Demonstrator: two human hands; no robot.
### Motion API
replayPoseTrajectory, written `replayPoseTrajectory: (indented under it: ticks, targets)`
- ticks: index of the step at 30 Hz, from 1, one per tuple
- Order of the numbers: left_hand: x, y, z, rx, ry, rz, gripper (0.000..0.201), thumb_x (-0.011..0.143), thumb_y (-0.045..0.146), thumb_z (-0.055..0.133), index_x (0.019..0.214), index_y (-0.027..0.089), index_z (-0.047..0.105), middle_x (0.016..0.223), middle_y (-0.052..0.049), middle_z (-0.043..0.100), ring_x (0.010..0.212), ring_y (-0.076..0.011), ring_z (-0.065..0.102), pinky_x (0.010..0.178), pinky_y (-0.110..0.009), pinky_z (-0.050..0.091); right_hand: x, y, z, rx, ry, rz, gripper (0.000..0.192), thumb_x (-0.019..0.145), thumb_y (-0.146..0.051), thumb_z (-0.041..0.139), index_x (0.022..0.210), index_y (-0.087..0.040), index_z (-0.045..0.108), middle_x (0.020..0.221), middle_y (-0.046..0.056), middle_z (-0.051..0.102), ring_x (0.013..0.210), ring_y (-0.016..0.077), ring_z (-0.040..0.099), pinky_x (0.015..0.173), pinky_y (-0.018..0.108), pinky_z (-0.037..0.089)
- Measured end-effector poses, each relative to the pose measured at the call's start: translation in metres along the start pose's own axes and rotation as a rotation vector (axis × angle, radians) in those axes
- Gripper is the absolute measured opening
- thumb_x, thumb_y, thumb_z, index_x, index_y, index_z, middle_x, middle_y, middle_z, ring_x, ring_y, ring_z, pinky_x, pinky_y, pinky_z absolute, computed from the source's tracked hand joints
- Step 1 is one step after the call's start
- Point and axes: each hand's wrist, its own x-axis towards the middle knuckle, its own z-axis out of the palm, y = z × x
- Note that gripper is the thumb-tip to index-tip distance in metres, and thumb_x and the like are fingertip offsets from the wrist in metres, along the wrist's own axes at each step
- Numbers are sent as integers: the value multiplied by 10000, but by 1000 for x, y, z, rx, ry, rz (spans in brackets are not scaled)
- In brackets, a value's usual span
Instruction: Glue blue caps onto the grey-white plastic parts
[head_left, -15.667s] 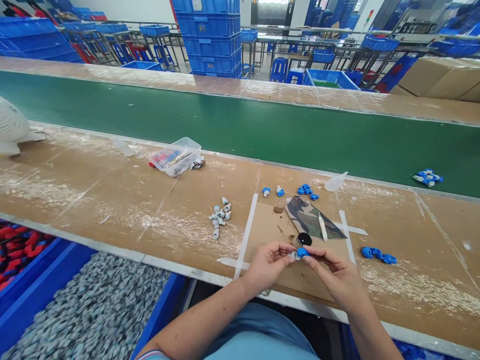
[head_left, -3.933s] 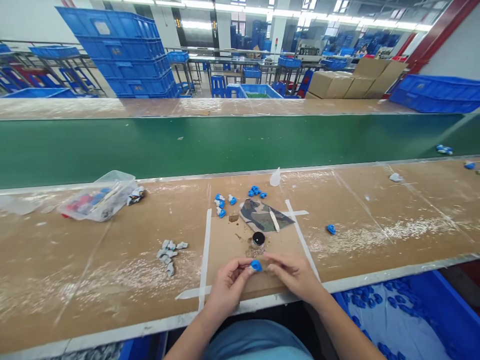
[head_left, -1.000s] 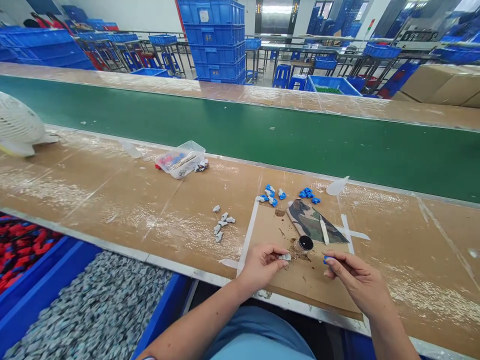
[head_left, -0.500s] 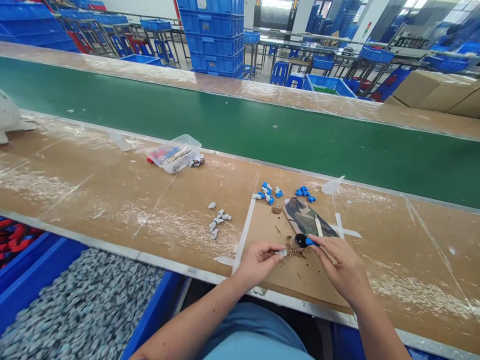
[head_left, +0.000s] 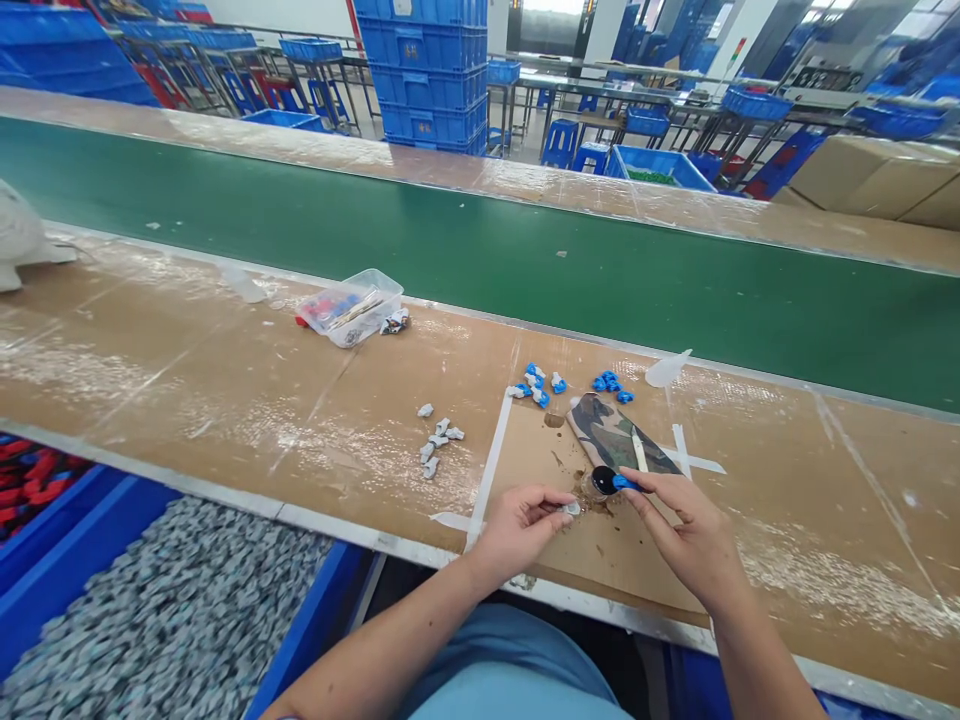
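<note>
My left hand (head_left: pixel 523 522) pinches a small grey plastic part (head_left: pixel 571 509) above the cardboard mat (head_left: pixel 637 560). My right hand (head_left: pixel 688 535) holds a small blue plastic part (head_left: pixel 622 483) with its tip at the rim of a small round black pot (head_left: pixel 602 480). Brown smears surround the pot. Behind it lies a camouflage cloth (head_left: pixel 611 437) with a white stick (head_left: pixel 640 450) on it.
Loose grey parts (head_left: pixel 436 439) lie left of the mat, joined blue-and-grey pieces (head_left: pixel 536 384) and blue parts (head_left: pixel 611 384) behind it. A clear box (head_left: pixel 351 306) stands farther left. A green conveyor belt (head_left: pixel 450 245) runs behind the table. A blue bin of grey parts (head_left: pixel 172 620) sits below left.
My right hand has brought the blue part from beside the mat up to the black pot. My left hand has kept the grey part in place.
</note>
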Motion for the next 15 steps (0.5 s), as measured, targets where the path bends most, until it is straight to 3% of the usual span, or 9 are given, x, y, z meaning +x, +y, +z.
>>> replayPoseTrajectory:
  ticks: [5, 9, 15]
  targets:
    - [-2, 0, 5, -51, -3, 5, 301, 644, 315, 756, 894, 150, 716, 867, -79, 740, 834, -194, 675, 814, -320, 541, -3, 1, -2, 80, -19, 115, 223, 835, -366, 565, 978, -264, 703, 931, 51, 727, 863, 233, 659, 770, 389, 529]
    - [-1, -3, 6, -53, 9, -11, 285, 638, 328, 761, 856, 148, 721, 892, -92, 744, 837, -211, 685, 824, -343, 544, -13, -9, -2, 314, -71, 272, 246, 830, -366, 581, 1018, -249, 688, 977, 56, 718, 889, 215, 663, 790, 357, 546]
    - [-2, -3, 5, -83, -62, 25, 286, 666, 345, 746, 872, 149, 718, 944, -94, 741, 896, -228, 686, 880, -366, 531, -24, -30, 11, 427, -100, 242, 201, 816, -340, 601, 961, -252, 710, 940, 72, 716, 895, 213, 655, 786, 348, 555]
